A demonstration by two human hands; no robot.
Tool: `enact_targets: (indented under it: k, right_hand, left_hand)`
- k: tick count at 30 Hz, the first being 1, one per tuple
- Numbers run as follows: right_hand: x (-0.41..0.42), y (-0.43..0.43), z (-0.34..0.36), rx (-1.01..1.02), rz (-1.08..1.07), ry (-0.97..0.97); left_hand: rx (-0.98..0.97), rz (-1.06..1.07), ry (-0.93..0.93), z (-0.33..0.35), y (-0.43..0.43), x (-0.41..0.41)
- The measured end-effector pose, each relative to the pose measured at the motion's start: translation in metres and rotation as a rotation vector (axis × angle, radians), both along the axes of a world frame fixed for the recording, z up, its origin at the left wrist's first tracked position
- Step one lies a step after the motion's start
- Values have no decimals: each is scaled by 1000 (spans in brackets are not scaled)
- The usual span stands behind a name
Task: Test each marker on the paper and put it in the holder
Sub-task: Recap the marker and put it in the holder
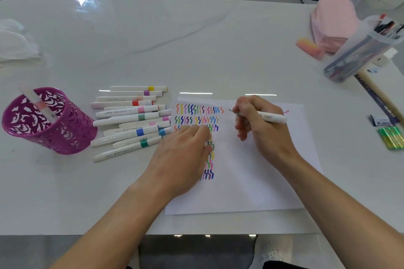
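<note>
Gripping marker [271,117]: right hand [262,131] | left hand [181,157] resting on paper [251,181] (fingers [197,132] curled)

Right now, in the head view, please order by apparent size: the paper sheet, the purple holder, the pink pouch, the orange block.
1. paper sheet
2. purple holder, looking larger than the pouch, but it is nearer the camera, so true order is unsure
3. pink pouch
4. orange block

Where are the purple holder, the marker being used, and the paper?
purple holder [65,135], head view, its cut-out front wall.
held marker [272,117], head view, white barrel past the knuckles.
paper [251,181], head view, bare lower part.
</note>
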State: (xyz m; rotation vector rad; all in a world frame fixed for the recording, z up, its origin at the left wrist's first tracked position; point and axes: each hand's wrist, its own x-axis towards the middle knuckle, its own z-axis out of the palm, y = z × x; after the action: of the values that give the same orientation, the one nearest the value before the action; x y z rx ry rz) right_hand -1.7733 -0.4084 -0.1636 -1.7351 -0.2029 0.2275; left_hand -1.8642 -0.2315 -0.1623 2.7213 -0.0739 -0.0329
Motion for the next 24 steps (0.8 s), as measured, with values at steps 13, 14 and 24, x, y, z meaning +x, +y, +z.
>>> enact_targets:
  k: [13, 14, 24]
  right_hand:
    - [9, 4, -15, 16, -102, 34]
    - [9, 4, -16, 19, -113, 35]
    - [10, 4, -18, 2, -121, 9]
  left_hand:
    - [20, -6, 21, -5, -3, 2]
    - [10, 6, 34, -6, -3, 3]
    - [10, 46, 55, -10, -4, 8]
